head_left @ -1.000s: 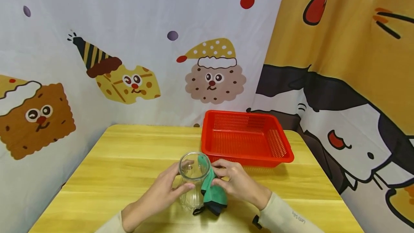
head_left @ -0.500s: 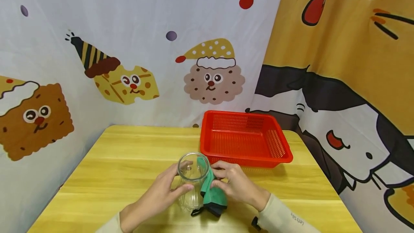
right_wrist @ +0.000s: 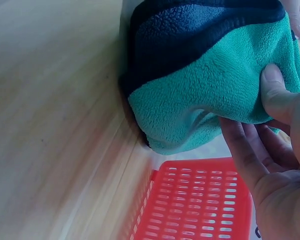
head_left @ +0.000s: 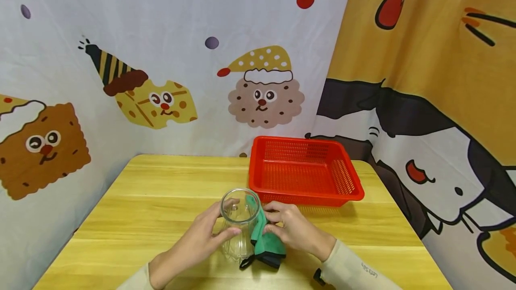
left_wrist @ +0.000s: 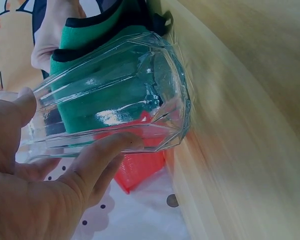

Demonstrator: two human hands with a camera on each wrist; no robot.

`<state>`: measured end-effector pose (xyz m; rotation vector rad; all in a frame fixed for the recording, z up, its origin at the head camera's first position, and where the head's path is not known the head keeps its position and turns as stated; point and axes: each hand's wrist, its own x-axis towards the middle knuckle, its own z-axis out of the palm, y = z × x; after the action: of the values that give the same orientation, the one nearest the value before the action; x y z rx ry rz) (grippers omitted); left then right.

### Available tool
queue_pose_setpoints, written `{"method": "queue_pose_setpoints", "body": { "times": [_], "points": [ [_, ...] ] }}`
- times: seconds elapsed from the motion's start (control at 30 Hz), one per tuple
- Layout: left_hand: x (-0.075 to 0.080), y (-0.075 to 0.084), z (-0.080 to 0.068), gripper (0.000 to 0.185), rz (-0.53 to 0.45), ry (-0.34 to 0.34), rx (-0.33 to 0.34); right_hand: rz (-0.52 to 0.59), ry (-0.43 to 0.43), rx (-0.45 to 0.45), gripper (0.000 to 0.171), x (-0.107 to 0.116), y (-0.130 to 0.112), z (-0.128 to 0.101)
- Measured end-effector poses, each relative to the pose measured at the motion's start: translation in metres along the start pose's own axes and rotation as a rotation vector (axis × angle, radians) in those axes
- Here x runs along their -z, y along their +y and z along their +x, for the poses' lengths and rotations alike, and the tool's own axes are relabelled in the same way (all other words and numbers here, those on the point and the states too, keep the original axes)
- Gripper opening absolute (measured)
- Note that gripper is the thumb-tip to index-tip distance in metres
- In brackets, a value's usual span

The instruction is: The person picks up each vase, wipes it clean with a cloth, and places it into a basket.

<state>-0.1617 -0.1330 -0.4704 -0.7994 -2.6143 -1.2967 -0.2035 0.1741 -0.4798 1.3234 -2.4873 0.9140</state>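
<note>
A clear faceted glass vase (head_left: 238, 240) stands upright on the table in the head view, its round mouth facing up. My left hand (head_left: 201, 236) grips it from the left, with thumb and fingers round its upper part, as the left wrist view also shows. On the vase's right side lies a green towel (head_left: 271, 243) with black edging and a dark underside. My right hand (head_left: 296, 227) pinches this towel between thumb and fingers and holds it against the glass. In the right wrist view the towel (right_wrist: 204, 85) hangs in folds and hides part of the vase.
A red plastic basket (head_left: 306, 198) with slotted walls stands behind the hands, at the back right of the wooden table (head_left: 161, 187). Beyond the table hangs a printed curtain (head_left: 181, 21) with cartoon figures.
The towel's lower edge has shifted slightly to the right. Both hands keep nearly the same place on the vase and the towel; the whole view has drifted a little.
</note>
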Motion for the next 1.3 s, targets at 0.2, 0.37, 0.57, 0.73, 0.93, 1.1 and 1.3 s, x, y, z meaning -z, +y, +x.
{"method": "queue_pose_setpoints", "body": {
  "times": [0.2,0.37,0.57,0.73,0.93,1.1,1.3],
  "points": [
    [-0.001,-0.001,0.001,0.069,0.023,0.009,-0.007,0.005,-0.015,0.01,0.026,-0.001,0.004,0.001],
    [-0.001,-0.001,0.001,0.068,0.034,0.012,-0.02,0.002,-0.046,0.0,0.025,-0.001,0.007,0.001],
    [0.0,-0.001,-0.001,0.069,0.029,0.005,-0.009,0.009,-0.111,-0.024,0.023,-0.001,0.008,0.001],
    [0.001,-0.001,0.0,0.07,0.026,-0.007,0.009,-0.008,-0.147,-0.049,0.018,0.0,0.01,0.001],
    [0.0,-0.002,0.001,0.069,0.01,-0.006,0.015,-0.002,-0.177,-0.069,0.016,-0.001,0.011,0.001],
    [-0.001,-0.004,0.0,0.07,0.021,0.002,-0.004,0.011,-0.2,-0.089,0.014,-0.003,0.013,0.0],
    [-0.001,-0.004,-0.001,0.069,0.027,0.003,-0.002,0.028,-0.208,-0.108,0.014,-0.004,0.014,-0.001]
  ]
}}
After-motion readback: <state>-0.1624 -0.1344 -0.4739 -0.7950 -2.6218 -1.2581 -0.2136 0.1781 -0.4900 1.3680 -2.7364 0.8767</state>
